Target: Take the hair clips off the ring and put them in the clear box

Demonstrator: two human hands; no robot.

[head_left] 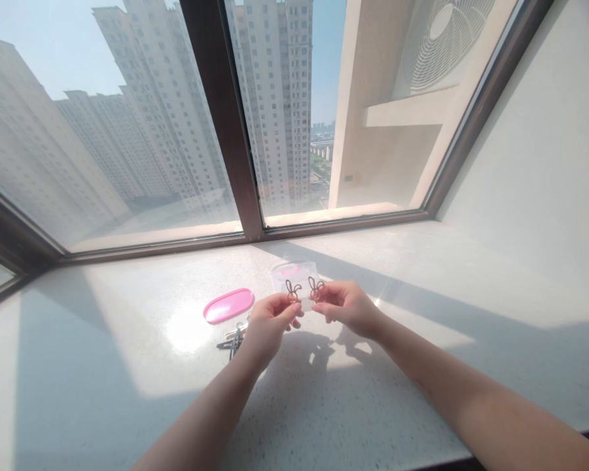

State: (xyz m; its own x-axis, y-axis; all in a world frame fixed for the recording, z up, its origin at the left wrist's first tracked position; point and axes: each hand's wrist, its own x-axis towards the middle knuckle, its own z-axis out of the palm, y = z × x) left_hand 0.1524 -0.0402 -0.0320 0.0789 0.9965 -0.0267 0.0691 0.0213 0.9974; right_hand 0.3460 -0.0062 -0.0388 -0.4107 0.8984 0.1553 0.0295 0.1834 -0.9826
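My left hand (269,322) is closed in a pinch on a small brown rabbit-shaped wire clip (292,290), held upright above the white sill. My right hand (346,304) pinches a second rabbit-shaped clip (316,288) beside the first, the two nearly touching. Just behind the clips sits a small clear plastic box (294,271) with something pink inside. Its pink oval lid (228,305) lies flat on the sill to the left of my left hand.
A bunch of keys (233,337) lies on the white speckled sill (422,314) partly under my left hand. A dark-framed window (226,131) stands right behind, a white wall (544,150) to the right. Sun patches and shadows cross the sill.
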